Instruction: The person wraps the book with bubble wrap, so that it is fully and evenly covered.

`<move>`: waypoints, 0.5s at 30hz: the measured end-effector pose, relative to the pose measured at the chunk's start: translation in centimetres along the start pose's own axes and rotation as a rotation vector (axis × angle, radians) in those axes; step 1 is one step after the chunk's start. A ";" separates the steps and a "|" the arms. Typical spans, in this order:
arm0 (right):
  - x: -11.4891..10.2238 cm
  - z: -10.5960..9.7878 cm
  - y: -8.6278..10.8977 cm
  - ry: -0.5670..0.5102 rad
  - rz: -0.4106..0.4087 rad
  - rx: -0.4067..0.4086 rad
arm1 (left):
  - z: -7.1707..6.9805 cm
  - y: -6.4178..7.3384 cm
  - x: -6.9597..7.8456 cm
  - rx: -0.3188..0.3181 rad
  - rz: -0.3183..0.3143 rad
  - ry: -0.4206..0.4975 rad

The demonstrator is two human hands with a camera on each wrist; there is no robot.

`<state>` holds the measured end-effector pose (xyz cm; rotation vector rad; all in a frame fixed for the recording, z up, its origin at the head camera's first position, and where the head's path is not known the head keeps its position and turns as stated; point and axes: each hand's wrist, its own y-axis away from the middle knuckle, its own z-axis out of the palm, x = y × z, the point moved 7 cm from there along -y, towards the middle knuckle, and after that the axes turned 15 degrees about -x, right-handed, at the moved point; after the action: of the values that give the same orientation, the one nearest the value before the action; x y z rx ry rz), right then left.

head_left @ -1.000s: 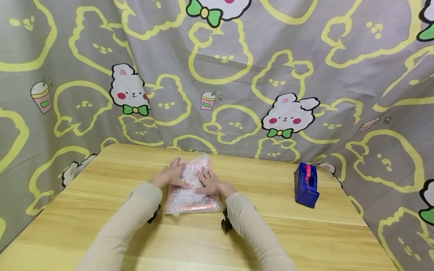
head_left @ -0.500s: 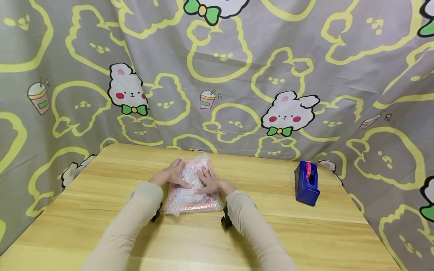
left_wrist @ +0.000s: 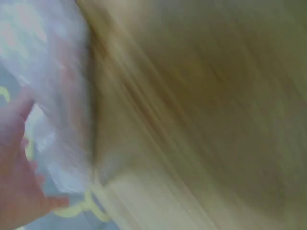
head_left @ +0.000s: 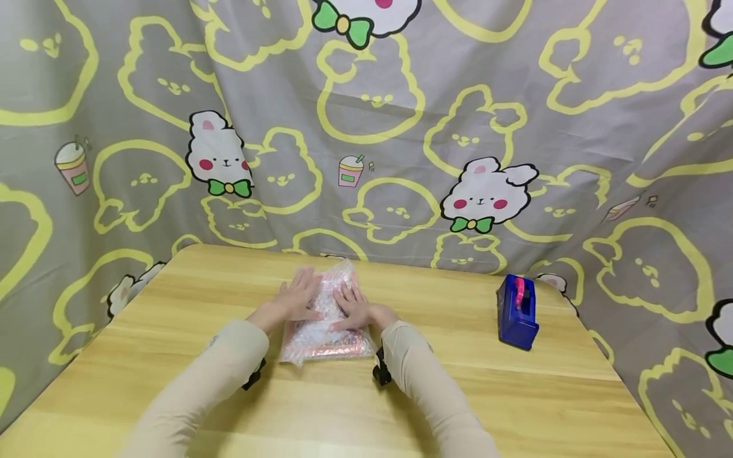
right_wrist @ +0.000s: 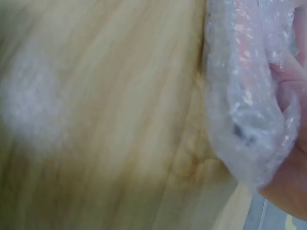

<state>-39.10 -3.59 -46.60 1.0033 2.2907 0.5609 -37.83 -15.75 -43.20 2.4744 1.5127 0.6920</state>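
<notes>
A flat pinkish item in clear bubble wrap (head_left: 335,350) lies on the table in the head view; what the wrap encloses cannot be made out. My left hand (head_left: 298,297) is over its left side with fingers extended, blurred by motion. On the right part of the wrap rests my right hand (head_left: 354,309), its fingers spread and straight. The left wrist view has the left hand (left_wrist: 19,167) beside the wrap (left_wrist: 67,105), thumb and fingers apart. In the right wrist view, part of the right hand (right_wrist: 292,167) shows behind the wrap's edge (right_wrist: 249,129).
A blue tape dispenser (head_left: 518,315) with a pink roll stands on the right of the wooden table (head_left: 446,381). Behind the table hangs a grey curtain (head_left: 395,159) with cartoon prints.
My left hand has shifted a little and now lies flatter over the wrap, with its fingers moved inward from the left edge. The right hand and the wrapped item stay in place.
</notes>
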 end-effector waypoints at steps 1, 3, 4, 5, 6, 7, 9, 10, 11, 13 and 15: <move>0.1 -0.2 0.0 -0.001 0.002 0.008 | -0.1 -0.1 0.5 -0.015 0.043 0.004; 0.3 -0.5 0.0 -0.007 0.009 0.016 | -0.2 -0.3 1.3 -0.074 0.117 0.024; 0.3 -0.6 0.0 -0.003 0.011 0.019 | -0.3 -0.4 1.5 -0.111 0.142 0.040; 0.3 -0.6 0.0 -0.003 0.011 0.020 | -0.2 -0.5 1.6 -0.149 0.160 0.053; 0.3 -0.6 0.0 0.000 0.010 0.018 | 0.0 -0.5 1.6 -0.190 0.155 0.059; 0.2 -0.5 -0.1 0.007 0.009 0.015 | 0.2 -0.5 1.6 -0.221 0.148 0.035; 0.1 -0.2 -0.1 0.018 0.008 0.007 | 0.7 -0.5 1.5 -0.272 0.138 -0.007; 0.1 -0.1 -0.2 0.023 0.007 0.004 | 1.0 -0.5 1.4 -0.288 0.126 -0.040; 0.0 0.0 -0.2 0.021 0.005 0.002 | 1.2 -0.5 1.3 -0.303 0.112 -0.071; 0.0 0.0 -0.1 0.023 0.002 0.005 | 1.6 -0.6 1.3 -0.317 0.084 -0.109; 0.1 0.0 -0.1 0.021 0.002 0.013 | 2.1 -1.0 1.0 -0.304 0.067 -0.121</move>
<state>-39.18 -3.58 -46.64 1.0104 2.3144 0.5605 -37.23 -14.20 -45.10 2.3001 1.1883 0.7096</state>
